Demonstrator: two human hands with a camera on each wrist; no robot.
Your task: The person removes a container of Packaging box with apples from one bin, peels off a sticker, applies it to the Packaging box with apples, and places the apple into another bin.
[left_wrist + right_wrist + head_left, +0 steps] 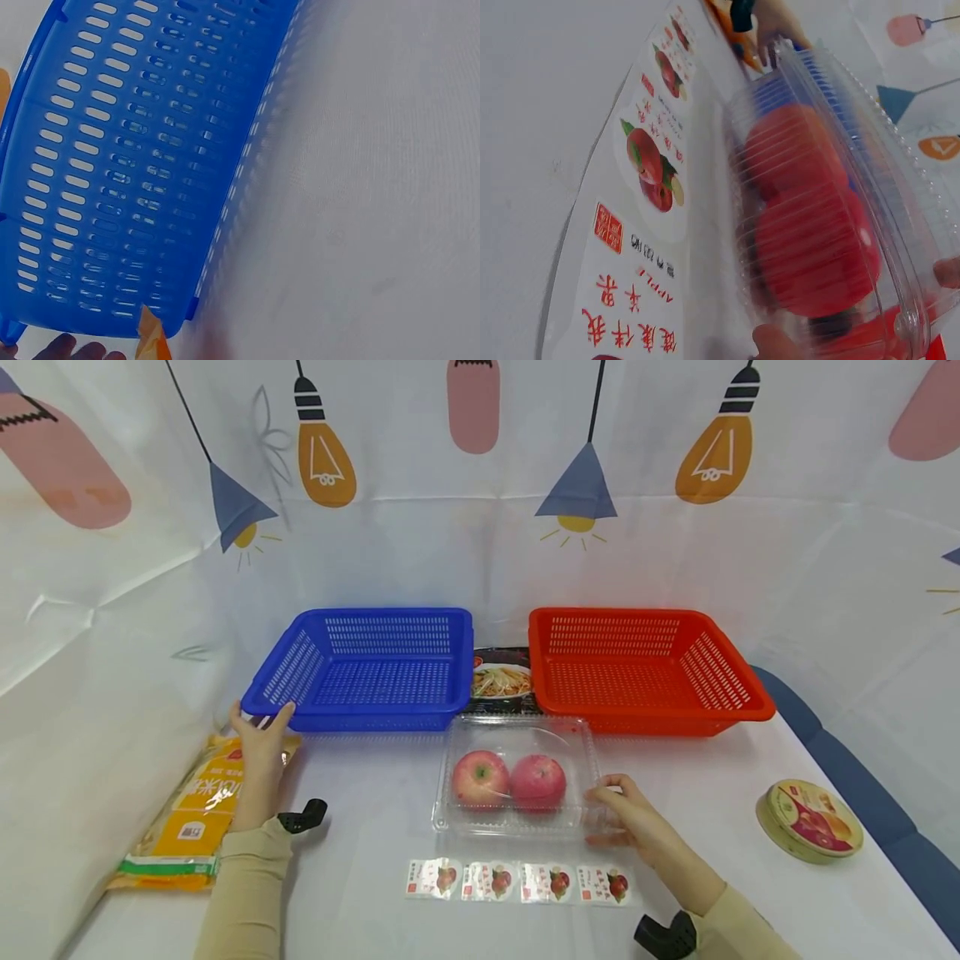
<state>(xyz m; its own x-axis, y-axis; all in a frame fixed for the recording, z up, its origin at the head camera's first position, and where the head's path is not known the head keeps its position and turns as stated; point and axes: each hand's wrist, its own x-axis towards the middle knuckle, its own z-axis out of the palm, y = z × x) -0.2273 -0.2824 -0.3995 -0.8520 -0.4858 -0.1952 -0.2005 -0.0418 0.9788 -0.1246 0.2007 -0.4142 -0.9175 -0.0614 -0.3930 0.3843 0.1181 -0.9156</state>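
Clear box (517,739), noodle-printed packet (501,682) partly hidden

I am at a makeshift grocery set-up: a white tabletop (352,860), a lamp-print cloth (480,552) hung round it, a blue basket (367,723), a red basket (652,725) and an apple box (517,737). Home or studio, I cannot tell.

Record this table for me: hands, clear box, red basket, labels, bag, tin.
Left hand: at near left corner of blue basket; grip unclear
Right hand: holds right side of clear box
Contents: two apples inside
Red basket: right of blue basket
Labels: row of four, nearer than box
Yellow bag: beside left hand
Round tin: right of right hand
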